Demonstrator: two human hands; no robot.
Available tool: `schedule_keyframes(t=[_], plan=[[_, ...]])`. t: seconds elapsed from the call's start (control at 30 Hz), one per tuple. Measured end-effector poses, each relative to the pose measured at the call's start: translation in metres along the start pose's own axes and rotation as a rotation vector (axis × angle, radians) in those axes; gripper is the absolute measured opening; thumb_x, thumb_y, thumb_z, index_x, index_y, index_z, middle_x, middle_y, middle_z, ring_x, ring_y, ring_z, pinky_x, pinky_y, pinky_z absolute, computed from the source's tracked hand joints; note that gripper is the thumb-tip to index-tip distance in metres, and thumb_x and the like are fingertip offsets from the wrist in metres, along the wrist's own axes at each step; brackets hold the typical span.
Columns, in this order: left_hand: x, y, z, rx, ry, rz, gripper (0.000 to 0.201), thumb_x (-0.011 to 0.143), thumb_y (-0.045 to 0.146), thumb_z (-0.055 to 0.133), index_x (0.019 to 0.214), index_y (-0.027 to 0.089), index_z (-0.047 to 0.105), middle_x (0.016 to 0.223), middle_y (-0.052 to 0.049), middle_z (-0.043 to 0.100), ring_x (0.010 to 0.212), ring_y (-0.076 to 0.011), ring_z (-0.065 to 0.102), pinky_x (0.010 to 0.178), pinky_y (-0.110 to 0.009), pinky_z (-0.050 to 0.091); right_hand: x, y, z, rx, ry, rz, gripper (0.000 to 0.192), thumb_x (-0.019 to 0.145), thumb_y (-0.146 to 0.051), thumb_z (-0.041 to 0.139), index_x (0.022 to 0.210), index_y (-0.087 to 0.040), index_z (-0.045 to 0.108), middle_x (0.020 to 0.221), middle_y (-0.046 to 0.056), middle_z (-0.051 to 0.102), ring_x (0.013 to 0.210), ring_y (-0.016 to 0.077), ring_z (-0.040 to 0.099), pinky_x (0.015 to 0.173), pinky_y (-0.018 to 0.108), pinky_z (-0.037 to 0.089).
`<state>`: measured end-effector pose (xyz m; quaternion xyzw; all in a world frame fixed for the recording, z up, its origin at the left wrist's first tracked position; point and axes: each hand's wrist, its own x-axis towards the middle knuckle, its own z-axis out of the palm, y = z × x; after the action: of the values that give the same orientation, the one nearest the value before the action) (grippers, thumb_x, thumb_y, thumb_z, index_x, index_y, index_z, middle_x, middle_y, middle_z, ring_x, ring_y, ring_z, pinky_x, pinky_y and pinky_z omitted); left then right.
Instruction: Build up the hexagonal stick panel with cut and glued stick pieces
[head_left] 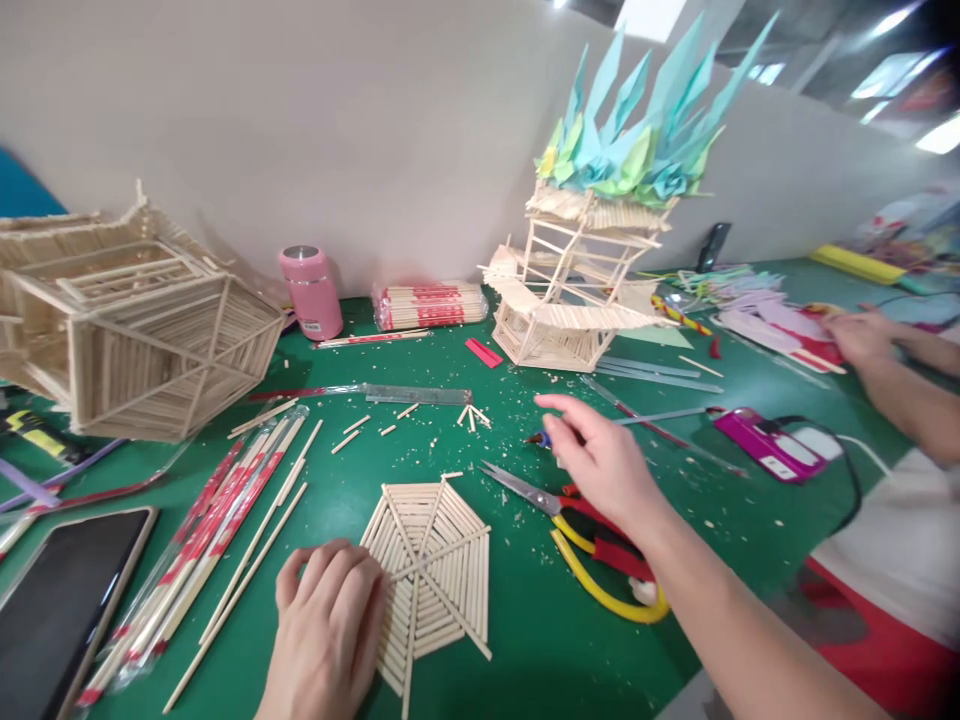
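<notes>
A hexagonal panel of thin wooden sticks (450,560) lies flat on the green table, with longer sticks crossing at its centre. My left hand (330,620) rests at its left edge, fingers bent together and pressing on it. Right of the panel, my right hand (596,455) is curled round a hot glue gun, mostly hidden by the hand; its blue nozzle (541,438) points left. A translucent glue stick (660,414) shows behind the hand. Just below lie scissors (529,490) with red, black and yellow handles, partly covered by my wrist. Short cut sticks (472,415) lie beyond the panel.
Stick-built models stand left (172,340) and back right (570,290), the latter topped with folded paper. A phone (75,600), packed sticks (202,540), a pink flask (310,292) and a purple power strip (772,445) lie around. Another person's hand (862,335) is far right.
</notes>
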<state>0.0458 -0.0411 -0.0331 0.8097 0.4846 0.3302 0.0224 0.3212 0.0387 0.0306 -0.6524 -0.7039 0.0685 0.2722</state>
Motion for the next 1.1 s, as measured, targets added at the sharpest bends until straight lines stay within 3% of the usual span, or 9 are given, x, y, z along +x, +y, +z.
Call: schedule_keyframes(t=[0.1, 0.23, 0.43, 0.63, 0.9, 1.0, 1.1], plan=[[0.000, -0.002, 0.000, 0.012, -0.003, 0.006, 0.010, 0.086, 0.014, 0.042, 0.085, 0.020, 0.050, 0.077, -0.003, 0.061, 0.081, -0.0207, 0.054, 0.078, -0.039, 0.034, -0.004, 0.035, -0.016, -0.111, 0.103, 0.113, 0.031, 0.086, -0.031, 0.038, 0.104, -0.017, 0.060, 0.065, 0.003, 0.063, 0.054, 0.0170, 0.057, 0.050, 0.028, 0.042], [0.000, -0.002, 0.000, -0.013, 0.002, -0.020, 0.011, 0.087, 0.015, 0.039, 0.082, 0.022, 0.047, 0.072, -0.001, 0.058, 0.075, -0.0185, 0.054, 0.077, -0.037, 0.035, -0.018, 0.072, -0.024, -0.186, 0.124, 0.172, 0.032, 0.080, -0.034, 0.044, 0.103, -0.017, 0.058, 0.081, 0.007, 0.065, 0.054, 0.0164, 0.056, 0.051, 0.030, 0.044], [-0.001, -0.003, -0.001, -0.066, 0.034, -0.075, 0.010, 0.086, 0.015, 0.041, 0.081, 0.022, 0.045, 0.067, 0.001, 0.053, 0.067, -0.0171, 0.053, 0.077, -0.039, 0.035, -0.035, 0.095, -0.017, -0.189, 0.046, 0.179, 0.029, 0.076, -0.036, 0.049, 0.096, -0.019, 0.059, 0.087, 0.008, 0.066, 0.071, 0.0203, 0.063, 0.054, 0.030, 0.049], [-0.004, -0.007, 0.000, -0.022, 0.035, -0.151, 0.015, 0.087, 0.016, 0.038, 0.074, 0.023, 0.040, 0.065, 0.002, 0.050, 0.063, -0.0170, 0.048, 0.074, -0.036, 0.036, -0.041, 0.102, -0.006, -0.191, -0.033, 0.205, 0.032, 0.072, -0.035, 0.053, 0.099, -0.019, 0.060, 0.091, 0.007, 0.067, 0.071, 0.0204, 0.064, 0.059, 0.030, 0.050], [0.003, -0.005, -0.006, 0.047, 0.048, -0.173, 0.019, 0.088, 0.015, 0.036, 0.071, 0.024, 0.037, 0.064, 0.003, 0.051, 0.062, -0.0152, 0.050, 0.068, -0.031, 0.039, -0.038, 0.113, 0.002, -0.224, 0.078, 0.208, 0.036, 0.074, -0.038, 0.051, 0.101, -0.015, 0.060, 0.093, 0.013, 0.063, 0.082, 0.0282, 0.061, 0.071, 0.041, 0.049], [0.003, -0.006, -0.007, 0.086, 0.074, -0.186, 0.013, 0.087, 0.014, 0.038, 0.077, 0.023, 0.039, 0.067, 0.002, 0.052, 0.063, -0.0150, 0.052, 0.066, -0.029, 0.041, -0.036, 0.097, -0.001, -0.201, 0.194, 0.169, 0.040, 0.075, -0.038, 0.051, 0.107, -0.014, 0.057, 0.100, 0.015, 0.059, 0.089, 0.0295, 0.059, 0.072, 0.042, 0.050], [0.004, -0.011, -0.012, 0.133, 0.093, -0.168, 0.009, 0.086, 0.013, 0.041, 0.081, 0.021, 0.043, 0.070, 0.000, 0.054, 0.066, -0.0150, 0.054, 0.065, -0.028, 0.042, -0.042, 0.066, -0.004, -0.125, 0.286, 0.111, 0.036, 0.080, -0.038, 0.049, 0.110, -0.018, 0.054, 0.103, 0.012, 0.058, 0.090, 0.0261, 0.058, 0.079, 0.042, 0.049]])
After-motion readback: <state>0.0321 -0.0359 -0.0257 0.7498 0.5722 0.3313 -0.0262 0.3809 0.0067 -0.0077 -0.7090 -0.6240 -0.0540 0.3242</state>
